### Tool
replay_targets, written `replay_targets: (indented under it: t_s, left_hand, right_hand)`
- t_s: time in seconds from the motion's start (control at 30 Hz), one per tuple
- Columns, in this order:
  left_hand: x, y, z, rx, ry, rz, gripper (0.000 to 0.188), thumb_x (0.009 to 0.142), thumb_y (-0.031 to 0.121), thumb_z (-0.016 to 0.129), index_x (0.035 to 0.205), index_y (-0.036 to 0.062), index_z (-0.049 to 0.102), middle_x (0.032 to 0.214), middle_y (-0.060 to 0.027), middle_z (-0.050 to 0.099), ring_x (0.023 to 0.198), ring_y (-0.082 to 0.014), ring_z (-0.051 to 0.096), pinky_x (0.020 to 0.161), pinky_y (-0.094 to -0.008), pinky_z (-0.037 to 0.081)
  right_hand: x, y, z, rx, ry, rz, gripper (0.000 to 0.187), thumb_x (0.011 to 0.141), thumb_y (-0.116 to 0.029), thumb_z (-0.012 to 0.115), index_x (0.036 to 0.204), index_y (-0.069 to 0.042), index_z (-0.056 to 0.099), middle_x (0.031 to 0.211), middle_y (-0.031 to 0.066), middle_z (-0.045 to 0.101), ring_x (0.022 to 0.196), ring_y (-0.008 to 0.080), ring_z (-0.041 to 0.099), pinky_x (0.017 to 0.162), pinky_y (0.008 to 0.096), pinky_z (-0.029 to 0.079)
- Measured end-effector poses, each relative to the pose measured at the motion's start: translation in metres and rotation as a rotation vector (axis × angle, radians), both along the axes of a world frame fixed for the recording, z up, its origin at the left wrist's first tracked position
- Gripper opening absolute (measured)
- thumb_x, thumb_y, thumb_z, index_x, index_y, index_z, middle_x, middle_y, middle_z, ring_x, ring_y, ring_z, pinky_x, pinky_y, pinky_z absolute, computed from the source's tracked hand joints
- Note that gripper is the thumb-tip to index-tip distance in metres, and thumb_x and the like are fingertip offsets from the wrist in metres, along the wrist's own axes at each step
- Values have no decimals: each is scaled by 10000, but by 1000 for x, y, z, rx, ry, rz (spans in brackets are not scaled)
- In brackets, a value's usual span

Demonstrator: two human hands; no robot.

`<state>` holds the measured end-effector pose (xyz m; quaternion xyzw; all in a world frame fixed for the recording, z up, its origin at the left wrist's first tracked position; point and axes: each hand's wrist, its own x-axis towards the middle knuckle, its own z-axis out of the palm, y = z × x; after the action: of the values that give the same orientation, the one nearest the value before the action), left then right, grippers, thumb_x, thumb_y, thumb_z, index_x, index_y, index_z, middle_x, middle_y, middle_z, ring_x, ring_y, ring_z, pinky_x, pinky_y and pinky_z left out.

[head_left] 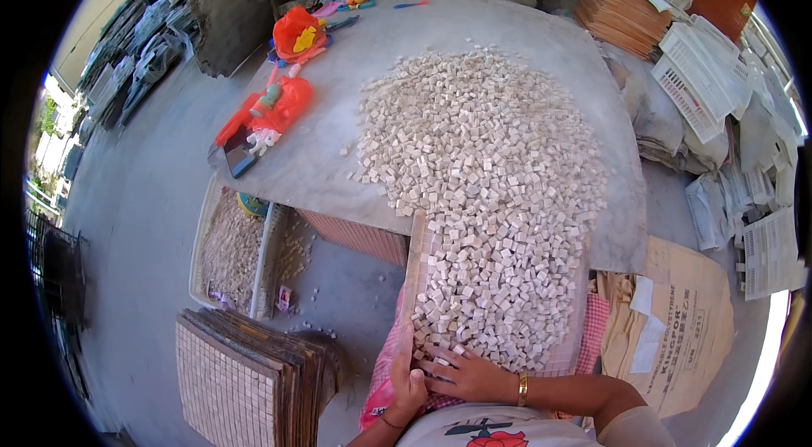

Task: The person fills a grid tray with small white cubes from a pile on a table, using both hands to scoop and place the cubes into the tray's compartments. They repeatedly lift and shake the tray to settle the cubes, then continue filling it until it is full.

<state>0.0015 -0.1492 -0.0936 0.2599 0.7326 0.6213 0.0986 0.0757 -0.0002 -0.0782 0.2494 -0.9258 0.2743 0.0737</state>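
Observation:
A shallow tray with a wooden rim (414,265) lies before me, its far end against the table's near edge. Small whitish stone cubes (495,278) cover most of it and run on into the big heap on the table. My left hand (408,386) grips the tray's left rim near the close corner, its fingers along the side. Across the cubes at the near end lies my right hand (461,373), fingers spread and touching the cubes. A gold-coloured bracelet circles that wrist. Pink checked cloth (595,324) shows under the tray.
The grey table (321,168) also bears red plastic bags (292,100), toys and a phone (240,161). Left below it stand a white crate (200,257) of cubes and a stack of tile sheets (224,379). At right lie brown paper sacks (685,320) and white plastic baskets (689,83).

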Motion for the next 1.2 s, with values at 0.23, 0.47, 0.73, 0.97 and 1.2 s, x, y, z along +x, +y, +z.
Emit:
replay_targets:
  t_s: [0.23, 0.47, 0.73, 0.97, 1.2]
  left_hand:
    - [-18, 4, 5, -96, 46, -85, 733, 923, 493, 309, 1360, -96, 317, 1366, -251, 395, 1280, -360, 379, 1065, -399, 265]
    - [-49, 15, 6, -73, 3, -205, 681, 912, 418, 353, 1379, -75, 297, 1394, -228, 368, 1315, -333, 338, 1082, -383, 235]
    - [-93, 44, -11, 114, 0, -150, 731, 936, 512, 323, 1394, -56, 282, 1433, -203, 330, 1350, -311, 284, 1099, -384, 192]
    - [-125, 83, -16, 93, 55, -121, 724, 944, 499, 322, 1403, -55, 239, 1440, -221, 302, 1351, -330, 272, 1100, -395, 194]
    - [-129, 92, -17, 6, 115, -138, 720, 952, 486, 320, 1413, -54, 197, 1446, -239, 274, 1353, -348, 260, 1100, -406, 197]
  right_hand:
    - [-38, 41, 13, 72, -75, -56, 235, 733, -224, 644, 947, -145, 590, 1148, 85, 509, 1159, 284, 436, 1016, 579, 278]
    - [-78, 70, 8, 89, 43, -343, 218, 703, -197, 679, 883, -116, 586, 1169, 128, 484, 1148, 330, 429, 969, 485, 342]
    - [-126, 88, -5, 106, 199, -626, 149, 757, -141, 606, 883, -72, 567, 1115, 140, 499, 1133, 322, 448, 968, 467, 356]
    - [-141, 92, 0, 84, 96, -732, 390, 837, -233, 590, 1174, -56, 506, 1322, 215, 415, 1278, 372, 349, 1057, 499, 266]
    - [-140, 81, -4, 192, 60, -704, 638, 867, -409, 536, 1317, 16, 383, 1365, 256, 363, 1284, 393, 332, 1065, 491, 247]
